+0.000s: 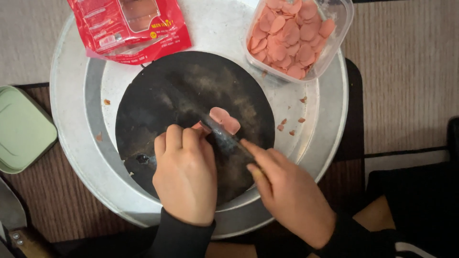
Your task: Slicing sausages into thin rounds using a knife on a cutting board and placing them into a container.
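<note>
A round black cutting board [167, 95] lies on a large round metal tray [325, 119]. My left hand [184, 174] is curled down on a pink sausage piece [198, 126] at the board's middle. My right hand [287, 191] grips a knife [224, 136], its dark blade angled across the sausage. Cut pink slices [224, 118] lie just beyond the blade. Most of the sausage is hidden under my left fingers.
A clear plastic container [334, 43] full of pink slices stands at the tray's upper right. A torn red wrapper [129, 26] lies at the upper left. Small pink scraps [289, 124] dot the tray. A pale green lid [21, 129] rests at the left, off the tray.
</note>
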